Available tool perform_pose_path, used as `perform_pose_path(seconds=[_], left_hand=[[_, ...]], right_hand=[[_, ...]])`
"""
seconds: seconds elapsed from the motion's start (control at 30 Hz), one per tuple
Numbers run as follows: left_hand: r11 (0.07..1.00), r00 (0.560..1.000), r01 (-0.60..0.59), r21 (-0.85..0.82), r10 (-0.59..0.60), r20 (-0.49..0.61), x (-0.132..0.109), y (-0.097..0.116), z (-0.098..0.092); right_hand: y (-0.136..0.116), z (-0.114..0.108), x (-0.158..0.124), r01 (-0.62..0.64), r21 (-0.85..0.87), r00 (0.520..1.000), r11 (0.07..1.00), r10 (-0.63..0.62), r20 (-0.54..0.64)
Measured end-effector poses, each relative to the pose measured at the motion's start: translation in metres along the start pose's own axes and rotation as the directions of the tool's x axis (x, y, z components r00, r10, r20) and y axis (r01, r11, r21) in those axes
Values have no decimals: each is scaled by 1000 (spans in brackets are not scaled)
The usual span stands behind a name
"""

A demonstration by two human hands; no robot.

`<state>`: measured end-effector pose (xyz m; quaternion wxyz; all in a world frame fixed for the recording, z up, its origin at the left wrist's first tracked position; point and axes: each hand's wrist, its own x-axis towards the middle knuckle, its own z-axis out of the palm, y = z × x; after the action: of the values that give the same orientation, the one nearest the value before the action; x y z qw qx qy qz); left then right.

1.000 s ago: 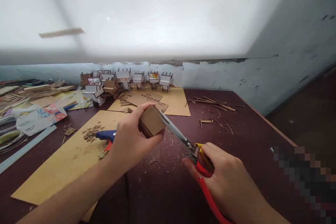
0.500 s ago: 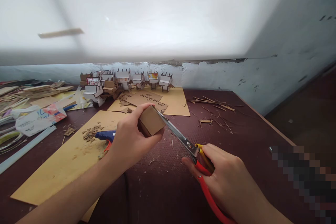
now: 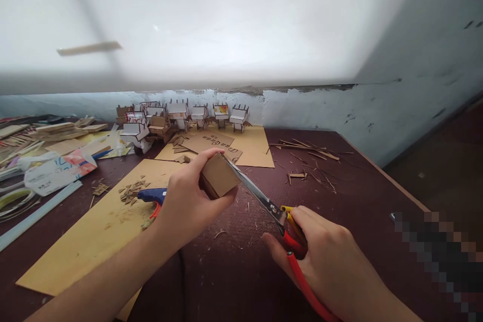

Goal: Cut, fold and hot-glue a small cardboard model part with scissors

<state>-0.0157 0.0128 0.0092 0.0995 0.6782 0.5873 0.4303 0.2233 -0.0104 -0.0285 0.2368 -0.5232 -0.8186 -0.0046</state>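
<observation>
A small brown cardboard box (image 3: 221, 176) is gripped in my left hand (image 3: 188, 201), thumb along its lower edge and fingers over its top. My right hand (image 3: 324, 251) is wrapped round the scissors (image 3: 269, 205), which have red and yellow handles. Their blades lie along the box's right edge, pointing up and left, and look nearly closed. Just left of my left wrist, a blue hot glue gun (image 3: 151, 195) with an orange trigger rests on a yellow board (image 3: 86, 231), its nozzle near a pile of small cardboard bits (image 3: 132, 191).
Several small cardboard models (image 3: 177, 113) stand along the wall. Lettered cardboard pieces (image 3: 211, 141) lie before them on another yellow sheet. Thin sticks (image 3: 305, 147) are scattered at the back right. Wood strips (image 3: 56, 131), tape rolls (image 3: 15, 201) and a white packet (image 3: 56, 173) crowd the left.
Both hands keep their holds. The box and scissors have shifted very slightly, and the fingers of my right hand have moved a little lower around the handles.
</observation>
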Motion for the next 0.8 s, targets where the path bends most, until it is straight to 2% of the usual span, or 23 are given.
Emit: perform_pose_path(seconds=[0.17, 0.43, 0.8], left_hand=[[997, 997, -78, 8, 78, 2, -4, 0, 3], [996, 997, -82, 34, 82, 8, -7, -1, 4], [995, 996, -94, -20, 94, 4, -8, 0, 4]], right_hand=[[-2, 0, 0, 11, -9, 1000, 1000, -11, 13], [-3, 2, -4, 63, -127, 998, 990, -62, 12], [-2, 8, -6, 109, -157, 983, 982, -130, -128]])
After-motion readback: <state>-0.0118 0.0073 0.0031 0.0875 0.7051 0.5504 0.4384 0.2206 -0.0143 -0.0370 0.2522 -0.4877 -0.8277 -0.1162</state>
